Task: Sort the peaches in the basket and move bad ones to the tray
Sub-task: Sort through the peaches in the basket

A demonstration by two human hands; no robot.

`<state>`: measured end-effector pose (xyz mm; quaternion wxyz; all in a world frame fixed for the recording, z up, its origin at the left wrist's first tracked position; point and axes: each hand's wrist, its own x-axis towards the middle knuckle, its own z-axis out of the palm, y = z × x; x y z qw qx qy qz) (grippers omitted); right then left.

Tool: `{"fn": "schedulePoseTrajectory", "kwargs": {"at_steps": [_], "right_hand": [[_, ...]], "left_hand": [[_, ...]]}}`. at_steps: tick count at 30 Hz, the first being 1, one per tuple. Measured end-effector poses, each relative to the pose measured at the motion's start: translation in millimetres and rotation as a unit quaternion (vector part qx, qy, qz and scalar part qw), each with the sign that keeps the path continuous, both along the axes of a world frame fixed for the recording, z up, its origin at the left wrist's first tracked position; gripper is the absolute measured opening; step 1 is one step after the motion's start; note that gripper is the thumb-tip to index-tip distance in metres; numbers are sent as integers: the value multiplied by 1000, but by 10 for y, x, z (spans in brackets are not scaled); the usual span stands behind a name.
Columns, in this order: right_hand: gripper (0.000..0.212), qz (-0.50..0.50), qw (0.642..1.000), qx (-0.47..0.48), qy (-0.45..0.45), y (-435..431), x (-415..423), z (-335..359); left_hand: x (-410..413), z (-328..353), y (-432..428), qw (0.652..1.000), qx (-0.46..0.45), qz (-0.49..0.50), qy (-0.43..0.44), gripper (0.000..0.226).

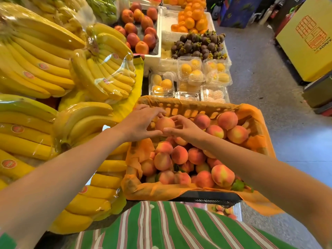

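Both hands' grip [164, 131]: one peach [164, 123].

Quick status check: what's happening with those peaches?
Left hand and right hand both on one peach, above basket. Tray not clearly seen. Nothing blocking.

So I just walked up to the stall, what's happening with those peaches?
A person is sorting them. Both hands, the left hand and right hand, hold one peach up over the orange-lined basket, apparently checking it. The rest of the peaches lie piled in the basket. Wrapped bananas sit to the left. No reject tray can be clearly made out.
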<state>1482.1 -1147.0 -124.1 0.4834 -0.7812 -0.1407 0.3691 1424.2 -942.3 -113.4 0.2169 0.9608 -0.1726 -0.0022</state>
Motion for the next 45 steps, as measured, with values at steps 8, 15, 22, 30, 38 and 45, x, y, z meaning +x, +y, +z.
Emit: {"fn": "schedulePoseTrajectory", "kwargs": {"at_steps": [8,15,22,30,38,45], "right_hand": [[58,106,947,-226,-200,413,188,-524],[33,99,938,-277,-182,737,133,-915],[37,100,957,-231,-146,651,168,-916],[16,80,953,-87,-277,95,63,-213],[61,64,824,-363,-431,-627,284,-90],[47,56,812,-377,-442,-578,386,-102]], "left_hand": [[-198,-272,440,995,85,-34,-42,33],[-205,-287,434,997,54,-30,-42,33],[-177,-342,432,998,39,-24,-49,32],[-13,-300,351,996,44,15,-71,34],[209,-267,165,991,108,82,-14,67],[162,-284,255,992,107,60,0,77]]}}
